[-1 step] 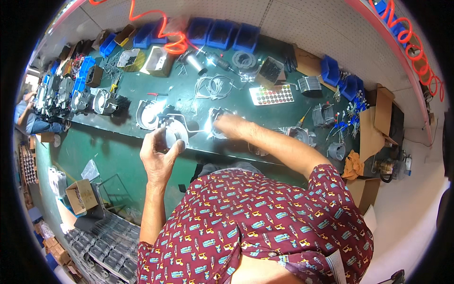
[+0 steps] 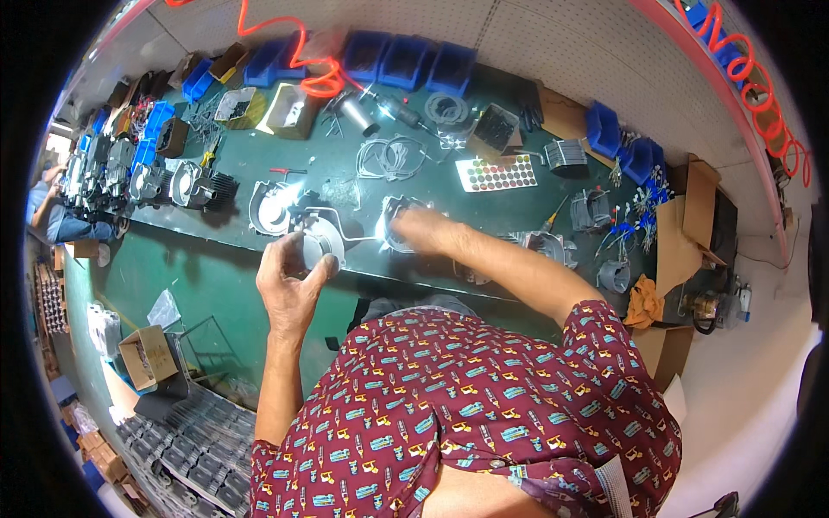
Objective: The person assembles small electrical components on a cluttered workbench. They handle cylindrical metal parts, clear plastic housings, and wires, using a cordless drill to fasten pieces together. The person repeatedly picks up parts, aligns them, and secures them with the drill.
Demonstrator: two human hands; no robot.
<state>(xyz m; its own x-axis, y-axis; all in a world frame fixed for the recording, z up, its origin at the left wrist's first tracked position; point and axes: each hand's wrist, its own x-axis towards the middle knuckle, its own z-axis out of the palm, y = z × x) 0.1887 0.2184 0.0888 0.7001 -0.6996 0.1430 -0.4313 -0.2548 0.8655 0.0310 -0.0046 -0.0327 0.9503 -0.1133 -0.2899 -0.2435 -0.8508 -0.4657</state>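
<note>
Head view: left hand (image 2: 287, 281) pinches round metal cover (image 2: 323, 245), left of motor housing (image 2: 392, 210); right hand (image 2: 420, 230) over housing, grip hidden. Spreading hands could strain pale lead (image 2: 361, 239) running between parts.

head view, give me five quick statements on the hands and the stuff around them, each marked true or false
1. The left hand holds a round metal part. True.
2. The right hand is far from every part. False: the right hand is at a grey metal housing.
3. An orange cloth lies to the right of both hands. True.
4. The dotted sheet lies left of the cable coil. False: the dotted sheet lies right of the cable coil.
5. Blue bins stand beyond both hands. True.
</note>
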